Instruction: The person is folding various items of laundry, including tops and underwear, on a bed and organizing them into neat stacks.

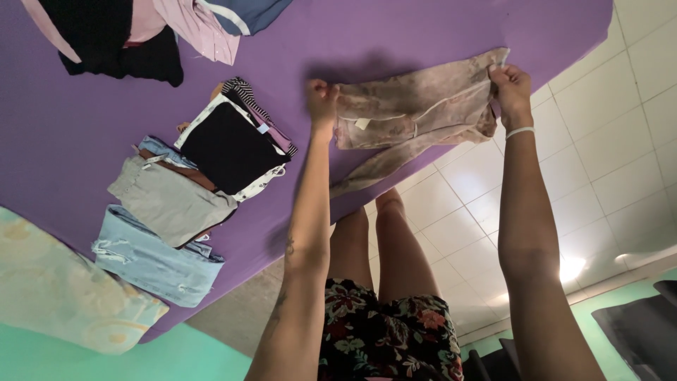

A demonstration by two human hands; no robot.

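Note:
Both my arms reach out over the edge of a bed with a purple sheet (395, 35). A beige, faintly patterned garment (416, 109) is stretched between my hands above the sheet's edge. My left hand (321, 99) pinches its left corner. My right hand (511, 88), with a white band at the wrist, grips its right corner. The lower part of the garment hangs down toward my legs.
Folded clothes lie in a row on the sheet to the left: a black piece with white trim (229, 144), a grey one (169, 201) and light blue jeans (155, 257). Loose dark and pink clothes (134, 35) are heaped at the far left. White floor tiles (606, 141) lie to the right.

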